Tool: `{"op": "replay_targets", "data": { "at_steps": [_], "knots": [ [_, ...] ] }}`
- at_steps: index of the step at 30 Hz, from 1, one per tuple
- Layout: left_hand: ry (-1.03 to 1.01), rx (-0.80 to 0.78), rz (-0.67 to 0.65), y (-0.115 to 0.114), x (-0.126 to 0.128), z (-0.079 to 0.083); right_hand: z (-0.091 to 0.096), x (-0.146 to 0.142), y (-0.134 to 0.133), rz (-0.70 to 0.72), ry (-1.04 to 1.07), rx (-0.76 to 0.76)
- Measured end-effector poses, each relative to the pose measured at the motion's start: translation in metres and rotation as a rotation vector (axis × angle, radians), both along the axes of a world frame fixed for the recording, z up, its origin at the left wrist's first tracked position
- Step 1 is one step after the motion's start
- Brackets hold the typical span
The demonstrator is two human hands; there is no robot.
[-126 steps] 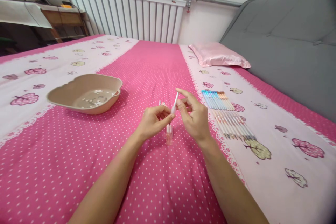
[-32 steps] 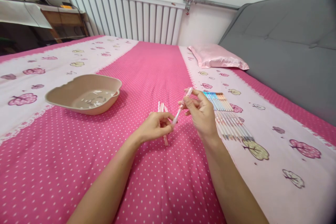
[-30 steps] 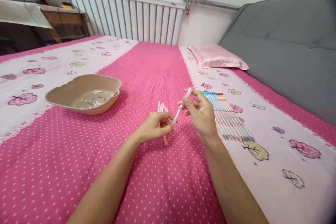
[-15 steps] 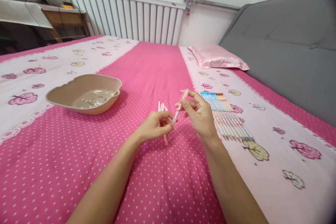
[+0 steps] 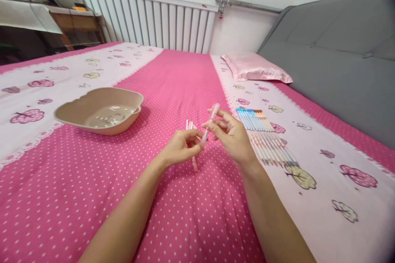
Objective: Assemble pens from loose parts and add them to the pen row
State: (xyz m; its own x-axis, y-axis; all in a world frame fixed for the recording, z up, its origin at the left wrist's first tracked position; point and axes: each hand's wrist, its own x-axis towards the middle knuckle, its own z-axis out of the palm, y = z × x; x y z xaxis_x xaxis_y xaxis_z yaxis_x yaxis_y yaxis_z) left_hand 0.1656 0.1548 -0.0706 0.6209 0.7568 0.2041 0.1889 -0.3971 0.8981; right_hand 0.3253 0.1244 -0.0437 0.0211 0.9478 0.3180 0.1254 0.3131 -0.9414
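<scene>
Right hand point(image 5: 233, 136) has edged left toward the left hand point(image 5: 182, 146) since half a second ago, bringing the top of the pink pen point(image 5: 204, 137) along. Both grips are pinched on that pen, which is held tilted above the near middle of the bed point(image 5: 185, 74), between the tan basin point(image 5: 92, 102) on the left and the pen rows point(image 5: 273, 146) on the right. Looks like light, stiff plastic, probably a bit slick, and thin parts might crack if bent. I'd pinch each end gently, fingertips only.
</scene>
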Motion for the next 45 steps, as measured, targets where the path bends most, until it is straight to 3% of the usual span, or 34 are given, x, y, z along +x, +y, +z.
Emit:
{"op": "replay_targets", "data": {
  "at_steps": [11,25,35,40,45],
  "knots": [
    [-0.031,0.122,0.079,-0.0001,0.0017,0.0027,0.0034,-0.0003,-0.0028,0.076,0.053,-0.084],
    [-0.036,0.128,0.095,0.0008,0.0018,0.0012,-0.0023,0.0032,0.0008,-0.103,-0.056,-0.013],
    [-0.036,0.123,0.099,-0.0013,0.0032,0.0039,-0.0016,0.0005,0.0002,-0.132,-0.118,0.008],
    [-0.064,0.116,0.091,-0.0005,0.0026,0.0021,0.0016,-0.0003,-0.0018,-0.077,-0.106,-0.031],
    [-0.061,0.101,0.063,0.0017,0.0014,-0.0005,0.0072,0.0019,-0.0067,0.165,0.026,-0.081]
  ]
}}
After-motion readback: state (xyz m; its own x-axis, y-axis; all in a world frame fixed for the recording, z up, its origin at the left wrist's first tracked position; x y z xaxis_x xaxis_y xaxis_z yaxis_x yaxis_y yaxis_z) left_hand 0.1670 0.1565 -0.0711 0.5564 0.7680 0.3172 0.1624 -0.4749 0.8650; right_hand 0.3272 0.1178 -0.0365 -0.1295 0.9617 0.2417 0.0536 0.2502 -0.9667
